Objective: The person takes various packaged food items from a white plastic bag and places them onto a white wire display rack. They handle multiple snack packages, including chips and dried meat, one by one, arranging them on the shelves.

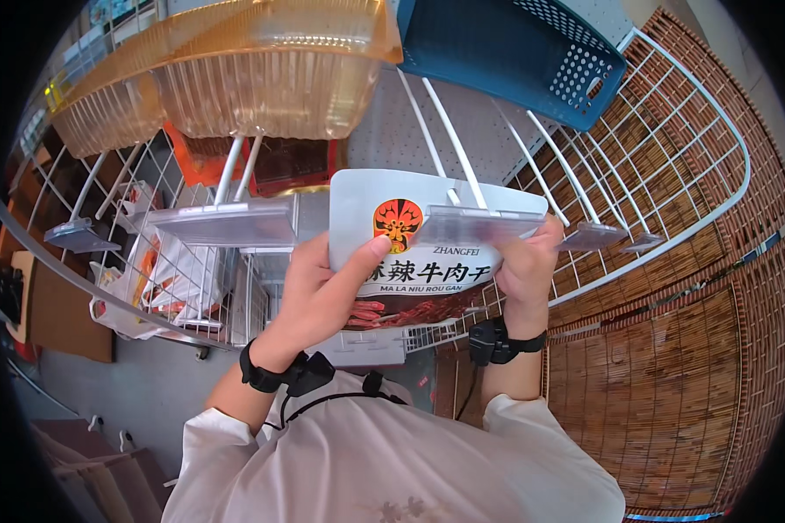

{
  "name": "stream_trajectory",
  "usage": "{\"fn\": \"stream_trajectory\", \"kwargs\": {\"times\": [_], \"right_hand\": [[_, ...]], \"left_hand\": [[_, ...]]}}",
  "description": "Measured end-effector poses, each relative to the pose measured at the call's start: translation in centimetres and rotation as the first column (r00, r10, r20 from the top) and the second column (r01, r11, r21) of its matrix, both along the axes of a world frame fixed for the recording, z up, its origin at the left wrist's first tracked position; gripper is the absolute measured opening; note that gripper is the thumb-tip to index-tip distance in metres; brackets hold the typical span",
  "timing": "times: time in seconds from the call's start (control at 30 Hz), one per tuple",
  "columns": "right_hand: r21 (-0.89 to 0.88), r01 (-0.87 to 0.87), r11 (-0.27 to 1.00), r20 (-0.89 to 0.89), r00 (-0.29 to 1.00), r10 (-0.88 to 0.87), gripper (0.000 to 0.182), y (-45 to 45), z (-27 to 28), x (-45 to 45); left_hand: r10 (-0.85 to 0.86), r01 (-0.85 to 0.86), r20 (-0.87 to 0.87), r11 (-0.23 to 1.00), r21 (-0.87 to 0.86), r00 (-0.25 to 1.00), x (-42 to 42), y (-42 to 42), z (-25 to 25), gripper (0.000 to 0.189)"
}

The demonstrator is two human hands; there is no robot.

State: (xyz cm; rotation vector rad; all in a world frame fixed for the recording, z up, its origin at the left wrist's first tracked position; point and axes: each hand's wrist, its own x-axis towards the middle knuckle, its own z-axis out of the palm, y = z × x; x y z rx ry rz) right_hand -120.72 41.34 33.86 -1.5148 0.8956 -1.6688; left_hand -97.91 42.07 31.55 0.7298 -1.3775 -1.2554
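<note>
A white snack pouch (399,287) with a red mask emblem and printed writing is held between both hands in front of a white wire rack. My left hand (324,287) pinches its left side, thumb on the front face. My right hand (530,258) grips its right edge near the top, the fingers partly hidden behind a clear label holder. The prong of a white display hook (454,144) meets the pouch's upper edge; whether it passes through a hole there is unclear. The hook's clear label holder (484,222) overlaps the pouch's upper front.
Amber clear plastic bins (268,91) and a dark blue perforated basket (497,59) sit above the hooks. Red packets (291,163) hang behind, left of the pouch. More hooks with label holders (592,235) stick out at the right. White plastic bags (183,278) are at lower left, woven panels (641,392) at right.
</note>
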Motion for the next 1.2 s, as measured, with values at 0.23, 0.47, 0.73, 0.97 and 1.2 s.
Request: {"fn": "stream_trajectory", "kwargs": {"times": [0.23, 0.47, 0.73, 0.97, 1.2], "right_hand": [[0.148, 0.130, 0.980, -0.099, 0.988, -0.116, 0.022, -6.4, 0.3, 0.6], [-0.139, 0.342, 0.929, -0.316, 0.874, -0.369, 0.022, -18.3, -1.3, 1.5], [-0.340, 0.516, 0.786, -0.493, 0.614, -0.616, 0.022, -18.0, -4.2, 1.4], [-0.381, 0.687, 0.619, -0.471, 0.432, -0.769, 0.025, -8.7, -4.8, 6.3], [-0.273, 0.689, 0.672, -0.329, 0.589, -0.738, 0.012, 2.6, -8.7, 18.0]], "left_hand": [[0.183, -0.181, -0.076, 0.983, 0.042, 0.980, -0.5, -3.5, -2.0, 0.045], [0.085, -0.017, 0.422, 0.987, -0.161, 0.903, 8.3, 0.9, -2.8, 0.028], [-0.096, -0.067, 0.511, 0.954, 0.292, 0.854, 25.3, 8.0, -13.2, 0.027], [0.649, -0.759, 0.395, 0.579, 0.299, 0.650, 40.1, 5.1, -26.8, 0.026], [0.393, -0.533, 0.369, 0.712, 0.457, 0.842, 43.2, -4.9, -28.9, 0.037]]}}
